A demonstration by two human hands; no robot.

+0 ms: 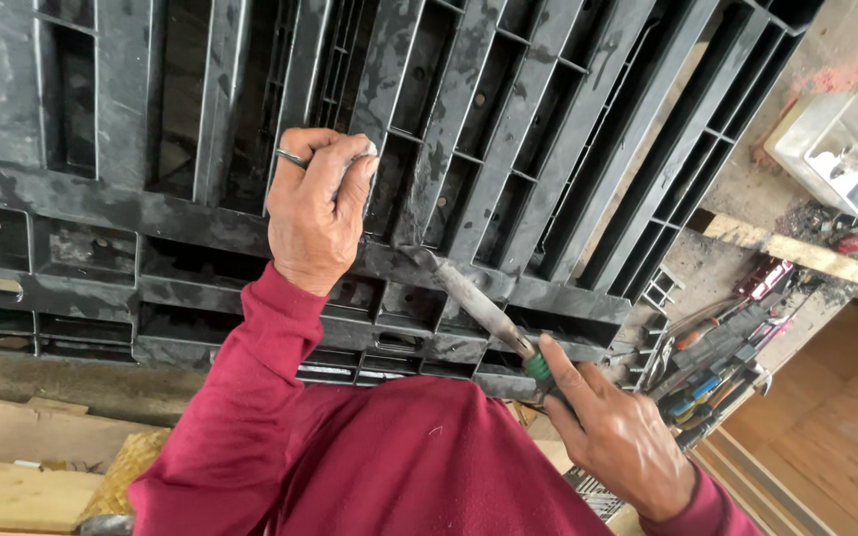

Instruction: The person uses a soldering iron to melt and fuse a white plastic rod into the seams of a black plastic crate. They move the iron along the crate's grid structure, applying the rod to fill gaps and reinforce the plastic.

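Dusty concrete floor [851, 45] with a reddish smear shows at the upper right, and pale wooden planks [796, 248] edge the work area. Across most of the view lies a large black plastic pallet [508, 129], moulded in long ribs and open slots, its surface scuffed grey and dull with grime.

The left hand [318, 203], a thin ring on one finger and a dark red sleeve [250, 397] behind it, rests on a rib of the pallet near the middle; its grip is closed, thumb and fingers pinched together against the rib around something small that cannot be made out.

The right hand [618, 437] is clenched around the green-banded handle of a soldering-iron-like tool [479, 308], a long grey, crusted metal shaft. The shaft slants up and to the left, and its tip touches the pallet's cross beam just below and to the right of the left hand.

To the right of the pallet, a cluster of hand tools [717, 357] lies in a heap: pliers and similar pieces with red, blue and black grips. Further up right sits a shallow square metal tray [846, 149], grey and dented, holding small bits of scrap. A woven straw-coloured piece [126, 467] shows at the lower left.
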